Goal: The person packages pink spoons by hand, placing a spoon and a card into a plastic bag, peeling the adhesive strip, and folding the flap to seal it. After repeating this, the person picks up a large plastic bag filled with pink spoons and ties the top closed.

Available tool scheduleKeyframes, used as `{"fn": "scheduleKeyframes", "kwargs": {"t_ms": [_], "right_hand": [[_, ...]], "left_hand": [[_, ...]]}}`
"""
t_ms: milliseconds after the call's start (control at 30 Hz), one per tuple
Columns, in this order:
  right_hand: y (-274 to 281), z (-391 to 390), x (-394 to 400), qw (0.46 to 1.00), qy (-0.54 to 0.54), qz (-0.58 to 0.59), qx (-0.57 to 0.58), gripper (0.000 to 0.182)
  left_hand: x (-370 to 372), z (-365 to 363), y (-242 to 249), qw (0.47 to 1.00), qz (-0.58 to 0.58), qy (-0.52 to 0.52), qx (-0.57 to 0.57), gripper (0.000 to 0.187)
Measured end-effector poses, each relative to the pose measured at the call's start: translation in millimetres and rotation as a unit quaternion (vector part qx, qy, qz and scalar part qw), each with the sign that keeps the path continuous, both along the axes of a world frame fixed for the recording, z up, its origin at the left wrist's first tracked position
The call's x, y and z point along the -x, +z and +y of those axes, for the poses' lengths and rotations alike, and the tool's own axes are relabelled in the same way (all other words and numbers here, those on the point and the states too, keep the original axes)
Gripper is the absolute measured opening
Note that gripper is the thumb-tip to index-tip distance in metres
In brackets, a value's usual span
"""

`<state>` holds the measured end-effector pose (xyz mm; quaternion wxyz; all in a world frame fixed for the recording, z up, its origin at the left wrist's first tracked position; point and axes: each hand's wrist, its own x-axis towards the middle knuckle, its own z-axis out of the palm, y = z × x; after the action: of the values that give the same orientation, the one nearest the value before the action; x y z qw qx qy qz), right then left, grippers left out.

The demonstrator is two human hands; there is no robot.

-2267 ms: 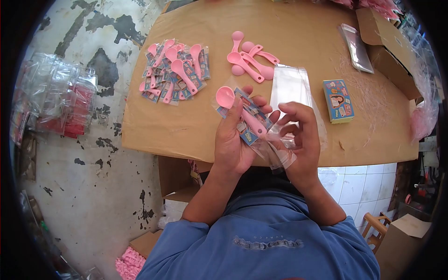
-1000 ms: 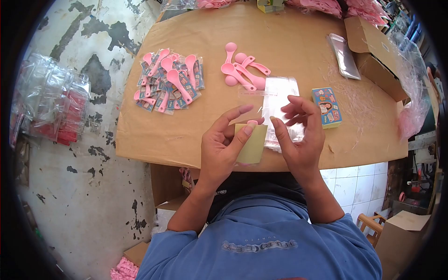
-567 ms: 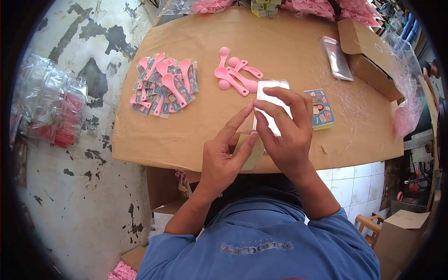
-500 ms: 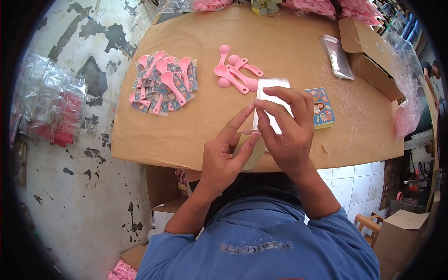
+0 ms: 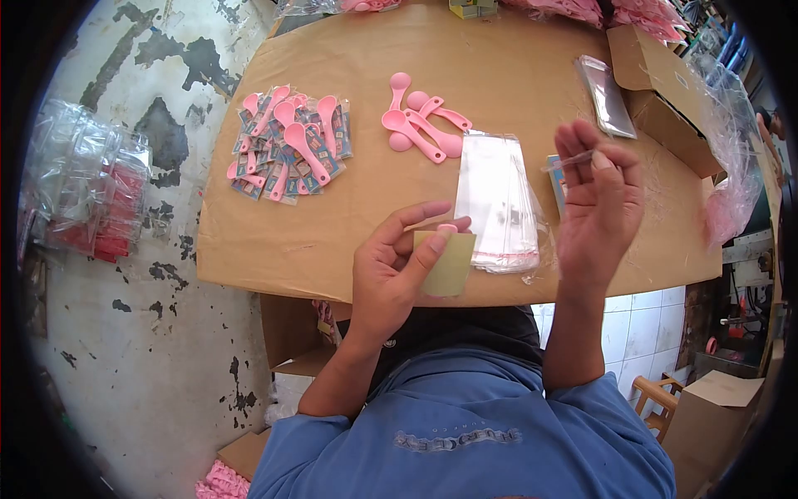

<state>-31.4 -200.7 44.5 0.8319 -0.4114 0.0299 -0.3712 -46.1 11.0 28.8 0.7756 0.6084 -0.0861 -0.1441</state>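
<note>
My left hand (image 5: 387,270) is closed on a pale yellow-green card (image 5: 450,264), thumb in front and fingers behind. A small pink tip (image 5: 448,227) shows at the card's top edge; the rest of that pink piece is hidden. Raised at the right, my right hand (image 5: 600,212) pinches a thin clear plastic strip (image 5: 573,160) between thumb and fingers. Between the hands lies a stack of clear plastic bags (image 5: 496,200). Behind my right hand, a stack of blue printed cards (image 5: 555,185) is partly covered.
Loose pink spoons (image 5: 420,125) lie mid-table on brown paper (image 5: 332,249). Packed pink spoons with cards (image 5: 291,150) form a pile at the left. A cardboard box (image 5: 665,100) and a clear packet (image 5: 607,96) stand at the right, near plastic shreds.
My right hand has moved away from my left, to the right and upward, with the thin strip in its pinch. The card in my left hand now faces up more, and the bag stack is uncovered.
</note>
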Motion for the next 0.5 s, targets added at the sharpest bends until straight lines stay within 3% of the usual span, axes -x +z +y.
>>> {"fn": "scheduleKeyframes", "kwargs": {"t_ms": [100, 233, 300, 367, 500], "right_hand": [[-17, -28, 12, 0.983, 0.146, -0.102, 0.044, 0.011], [-28, -20, 32, 0.955, 0.261, 0.059, 0.129, 0.018], [-34, -3, 28, 0.925, 0.236, 0.095, 0.282, 0.023], [-27, 8, 31, 0.892, 0.265, 0.156, 0.33, 0.027], [-32, 15, 27, 0.894, 0.289, 0.166, 0.299, 0.02]], "left_hand": [[-7, 4, -13, 0.999, -0.01, 0.021, 0.026, 0.031], [-10, -3, -20, 0.995, -0.044, 0.034, 0.08, 0.028], [-11, -1, -23, 0.995, -0.059, 0.035, 0.072, 0.027], [-11, -2, -19, 0.996, -0.056, 0.032, 0.067, 0.025], [-9, 2, -17, 0.997, -0.063, 0.029, 0.024, 0.022]]}}
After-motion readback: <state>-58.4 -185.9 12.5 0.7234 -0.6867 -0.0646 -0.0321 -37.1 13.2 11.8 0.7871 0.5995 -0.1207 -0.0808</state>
